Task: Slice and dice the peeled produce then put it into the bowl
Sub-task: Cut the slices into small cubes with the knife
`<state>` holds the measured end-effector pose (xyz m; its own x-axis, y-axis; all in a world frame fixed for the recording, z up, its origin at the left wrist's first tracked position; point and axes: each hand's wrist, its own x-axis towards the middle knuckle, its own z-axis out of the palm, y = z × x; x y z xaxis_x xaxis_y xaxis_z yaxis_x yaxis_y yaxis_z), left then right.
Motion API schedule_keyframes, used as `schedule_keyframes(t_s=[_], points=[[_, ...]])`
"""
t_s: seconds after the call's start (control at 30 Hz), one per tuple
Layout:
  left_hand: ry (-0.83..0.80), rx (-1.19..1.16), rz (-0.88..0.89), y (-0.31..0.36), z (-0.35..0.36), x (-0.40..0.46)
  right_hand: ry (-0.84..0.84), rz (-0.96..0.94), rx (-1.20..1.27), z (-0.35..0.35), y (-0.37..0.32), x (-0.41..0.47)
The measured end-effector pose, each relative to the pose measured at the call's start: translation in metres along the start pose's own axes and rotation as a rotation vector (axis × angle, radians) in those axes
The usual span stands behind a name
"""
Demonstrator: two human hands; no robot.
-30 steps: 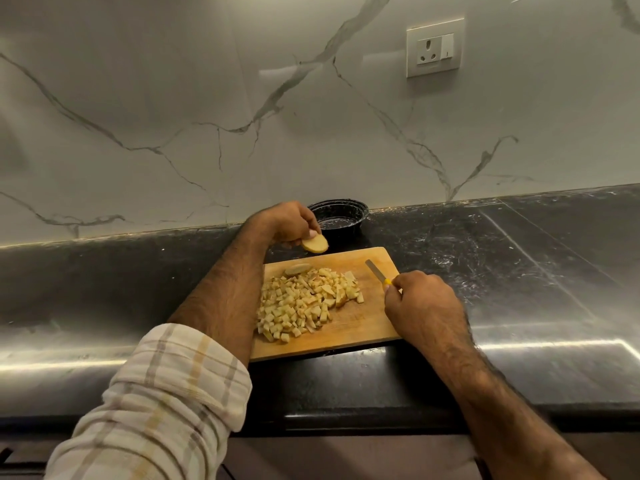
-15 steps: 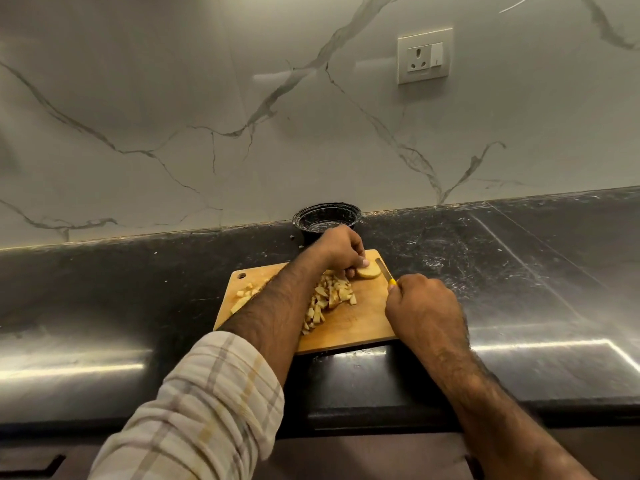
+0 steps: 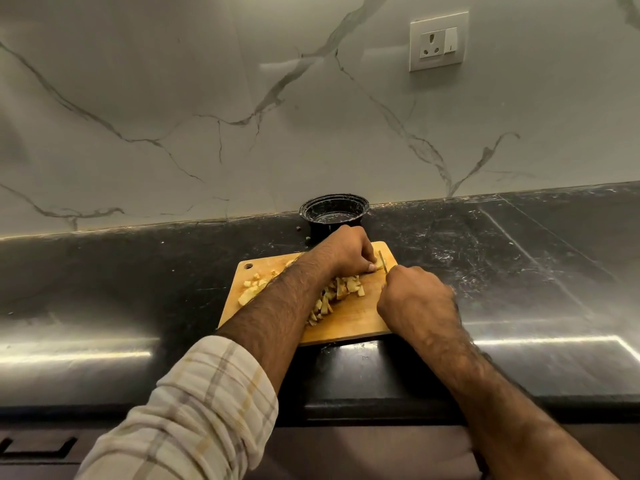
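Checked cloth first: a sleeve (image 3: 194,410) rolled on the left forearm, nearest the camera, w/ a dark drawer front (image 3: 38,448) below the counter edge. Both forearms reach fwd over the black counter (image 3: 519,271), glossy stone w/ pale scuffs and long light streaks on either side.

Next out, the wooden board (image 3: 349,317) lies flat on the counter. Right hand (image 3: 415,299) is clenched round the handle of a knife (image 3: 382,261); only the thin blade shows past the fist, standing on edge. Left hand (image 3: 349,252) is curled, fingertips pressed down on a piece of produce just beside the blade; that piece is almost wholly hidden under the fingers, so its size can't be told.

Progress, as a judgement: most of the dicing looks done. A heap of dice (image 3: 341,292) sits mid-board, partly under the left forearm, w/ a few more at the board's left end near the hang hole. What's left: approx. one last piece to cut, then the whole transfer.

Beyond the board, the black bowl (image 3: 334,211) stands against the wall, just behind the left hand. Nothing pale shows inside it, so no dice seem moved yet.

Farthest: a grey-veined marble backsplash (image 3: 173,116) and a white socket (image 3: 438,41) w/ switch, upper right.
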<state>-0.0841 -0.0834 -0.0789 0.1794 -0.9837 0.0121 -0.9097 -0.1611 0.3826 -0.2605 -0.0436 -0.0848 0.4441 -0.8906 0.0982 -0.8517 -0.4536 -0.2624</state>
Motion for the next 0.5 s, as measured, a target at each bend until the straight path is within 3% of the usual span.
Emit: schedule_keyframes(t_s=[0.17, 0.37, 0.5], points=[[0.008, 0.054, -0.007, 0.004, 0.003, -0.002, -0.085, 0.002, -0.019, -0.004, -0.001, -0.013], [0.006, 0.089, -0.019, 0.005, 0.0, -0.001, 0.047, 0.034, 0.071, -0.001, 0.0, -0.015], [0.003, 0.09, -0.021, 0.003, 0.0, -0.001, 0.006, 0.01, 0.065, -0.002, -0.012, -0.005]])
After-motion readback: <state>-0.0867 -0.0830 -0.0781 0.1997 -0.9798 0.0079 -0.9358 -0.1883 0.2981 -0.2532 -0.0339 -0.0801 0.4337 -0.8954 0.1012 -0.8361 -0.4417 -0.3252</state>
